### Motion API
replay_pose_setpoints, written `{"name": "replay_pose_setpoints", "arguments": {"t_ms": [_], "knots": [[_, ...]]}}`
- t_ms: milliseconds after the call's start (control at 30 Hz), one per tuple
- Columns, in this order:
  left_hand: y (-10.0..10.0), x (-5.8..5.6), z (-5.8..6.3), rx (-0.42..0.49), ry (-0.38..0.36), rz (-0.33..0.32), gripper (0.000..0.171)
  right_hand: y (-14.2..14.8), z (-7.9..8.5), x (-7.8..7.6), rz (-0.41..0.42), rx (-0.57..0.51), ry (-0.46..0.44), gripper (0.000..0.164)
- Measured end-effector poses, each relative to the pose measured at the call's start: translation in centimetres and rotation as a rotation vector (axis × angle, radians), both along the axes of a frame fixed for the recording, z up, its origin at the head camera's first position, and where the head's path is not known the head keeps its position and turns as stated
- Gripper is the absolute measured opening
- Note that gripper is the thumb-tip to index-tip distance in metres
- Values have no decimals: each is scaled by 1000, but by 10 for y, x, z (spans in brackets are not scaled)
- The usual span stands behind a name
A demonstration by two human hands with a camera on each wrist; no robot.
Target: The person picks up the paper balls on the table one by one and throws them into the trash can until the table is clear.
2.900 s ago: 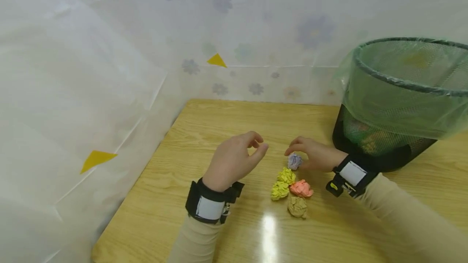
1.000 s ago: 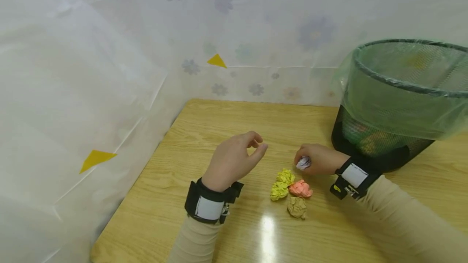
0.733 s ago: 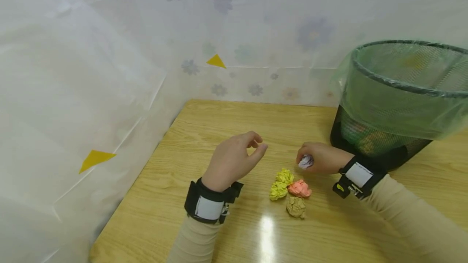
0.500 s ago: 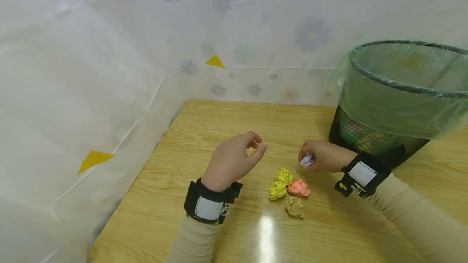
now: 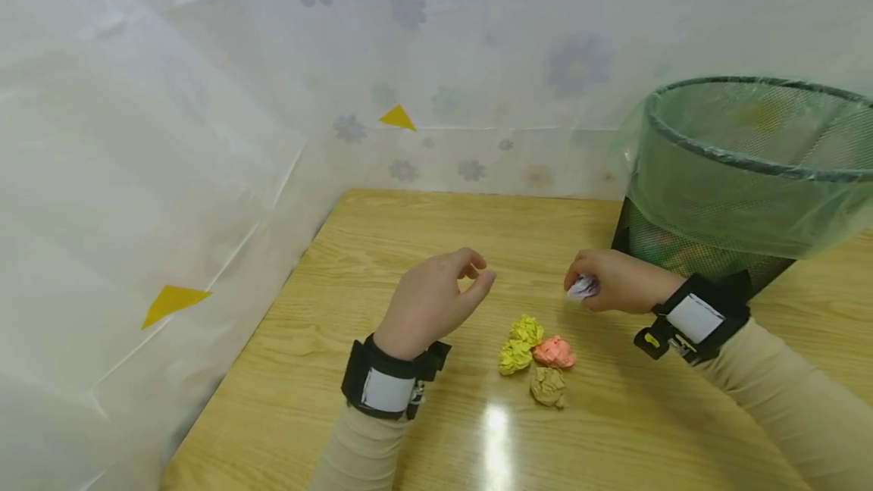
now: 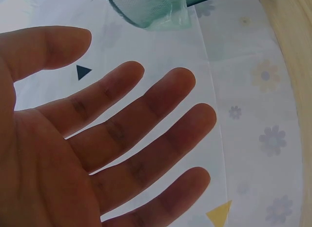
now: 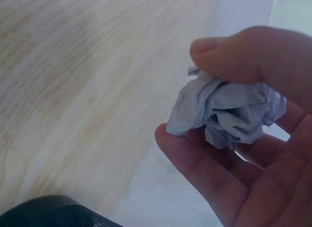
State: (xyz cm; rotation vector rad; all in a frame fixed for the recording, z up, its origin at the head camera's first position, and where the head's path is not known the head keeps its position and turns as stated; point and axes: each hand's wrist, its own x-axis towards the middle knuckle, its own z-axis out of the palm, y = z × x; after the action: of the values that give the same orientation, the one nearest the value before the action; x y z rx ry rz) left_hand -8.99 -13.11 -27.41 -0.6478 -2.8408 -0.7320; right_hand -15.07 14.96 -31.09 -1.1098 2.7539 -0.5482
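Observation:
My right hand (image 5: 617, 279) grips a crumpled pale-lilac paper ball (image 5: 583, 287) between thumb and fingers. In the right wrist view the paper ball (image 7: 226, 110) shows many folds, with the thumb over it and the fingers beneath. My left hand (image 5: 436, 301) hovers over the table with nothing in it; the left wrist view shows its fingers (image 6: 165, 100) spread and relaxed. Between the hands lie two yellow paper balls (image 5: 521, 343) touching each other, a coral-pink paper ball (image 5: 555, 352) beside them, and a tan paper ball (image 5: 548, 386) nearest to me.
Behind my right hand stands a black mesh wastebasket (image 5: 709, 248), lined with a green plastic bag (image 5: 723, 188) folded over its rim; colourful contents show through the mesh. The wooden table (image 5: 409, 226) meets flower-patterned white sheeting (image 5: 477, 59) at the back and left.
My right hand has closed round the lilac ball, lifted it away from the other balls and carried it right, towards the wastebasket. My left hand has stayed in place.

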Motion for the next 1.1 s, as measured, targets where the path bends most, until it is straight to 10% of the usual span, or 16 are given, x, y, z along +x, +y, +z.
{"name": "replay_pose_setpoints", "arguments": {"t_ms": [1100], "knots": [[-1, 2, 1, 8, 14, -4, 33, 8, 59, 10, -70, 13, 46, 21]]}}
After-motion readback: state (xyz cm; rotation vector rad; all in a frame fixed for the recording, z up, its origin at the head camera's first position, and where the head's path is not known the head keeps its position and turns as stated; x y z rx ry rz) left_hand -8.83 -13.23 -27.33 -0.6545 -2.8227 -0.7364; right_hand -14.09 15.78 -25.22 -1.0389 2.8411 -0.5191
